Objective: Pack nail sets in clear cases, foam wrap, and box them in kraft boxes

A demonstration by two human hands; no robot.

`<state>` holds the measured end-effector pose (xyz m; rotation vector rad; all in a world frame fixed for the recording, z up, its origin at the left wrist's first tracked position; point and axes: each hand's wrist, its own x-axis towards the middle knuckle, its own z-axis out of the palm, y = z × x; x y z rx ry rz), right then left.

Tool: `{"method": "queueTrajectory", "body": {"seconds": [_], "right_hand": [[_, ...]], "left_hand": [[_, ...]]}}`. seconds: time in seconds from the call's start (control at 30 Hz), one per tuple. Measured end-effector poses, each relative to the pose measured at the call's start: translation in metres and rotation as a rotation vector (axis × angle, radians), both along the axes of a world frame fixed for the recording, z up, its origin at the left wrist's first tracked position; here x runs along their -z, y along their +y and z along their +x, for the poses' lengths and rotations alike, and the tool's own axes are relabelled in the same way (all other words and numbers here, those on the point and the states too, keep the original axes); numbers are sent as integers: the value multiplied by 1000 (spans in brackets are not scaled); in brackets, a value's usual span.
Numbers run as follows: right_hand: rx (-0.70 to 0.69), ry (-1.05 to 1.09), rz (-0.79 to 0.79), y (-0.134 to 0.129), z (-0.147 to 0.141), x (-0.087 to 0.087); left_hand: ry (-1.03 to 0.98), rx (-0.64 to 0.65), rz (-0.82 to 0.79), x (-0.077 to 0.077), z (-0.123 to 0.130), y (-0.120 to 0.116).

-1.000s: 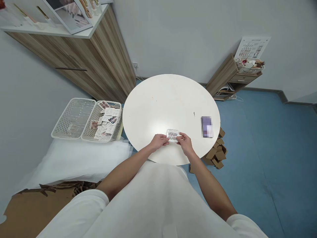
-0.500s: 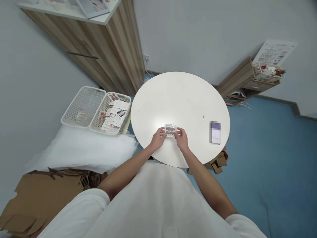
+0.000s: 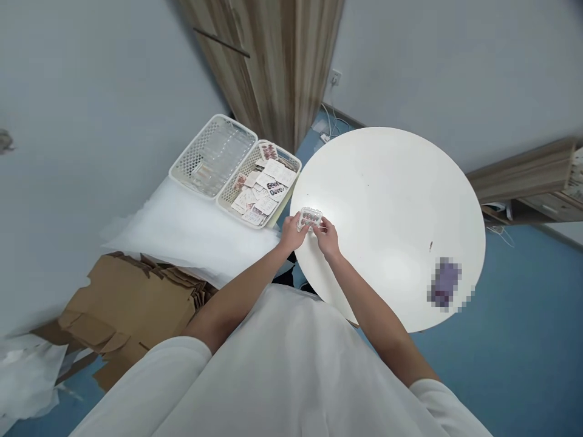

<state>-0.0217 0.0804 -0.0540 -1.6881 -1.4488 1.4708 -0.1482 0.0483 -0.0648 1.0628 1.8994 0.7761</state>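
Observation:
Between my hands is a small clear plastic box (image 3: 311, 216) with rows of press-on nails showing inside. My left hand (image 3: 293, 233) grips its left side, and my right hand (image 3: 327, 237) has its fingers closed at the right side and near edge. The box is over the left part of a round white table (image 3: 387, 182). Whether its lid is fully fastened is too small to tell.
Left of the table, a white basket (image 3: 226, 203) holds nail cards; another basket (image 3: 175, 170) holds clear plastic boxes. White foam sheets (image 3: 182, 233) and flattened cardboard (image 3: 132, 303) lie nearer. A blurred purple item (image 3: 446, 282) rests at the table's right.
My view has turned left, so the table appears farther right and the baskets closer to the middle. Both hands have moved with the box toward the table's left edge, still holding it.

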Motion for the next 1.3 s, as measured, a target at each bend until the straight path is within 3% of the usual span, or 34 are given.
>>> {"method": "queueTrajectory", "body": {"seconds": [0.17,0.33,0.6,0.77,1.0,1.17,1.3], "right_hand": [[-21,-2,6,19,-23,6],[-28,15,-3,30,-28,6],[-120,-77,36,32,-26,11],[-9,-100,-15,20,-17,14],[-54,-34,64,-11,-5,-6],[-246,36,46,-32,-11,-7],[-464,84,-19,-51,-26,1]], "left_hand": [[17,40,-15,12,-21,21],[-31,67,29,19,-26,30],[-42,61,99,32,-27,28],[-35,20,108,25,-22,18],[6,-58,107,6,-6,-32],[83,-123,94,-1,-6,-90],[192,-202,30,-8,-23,-136]]}}
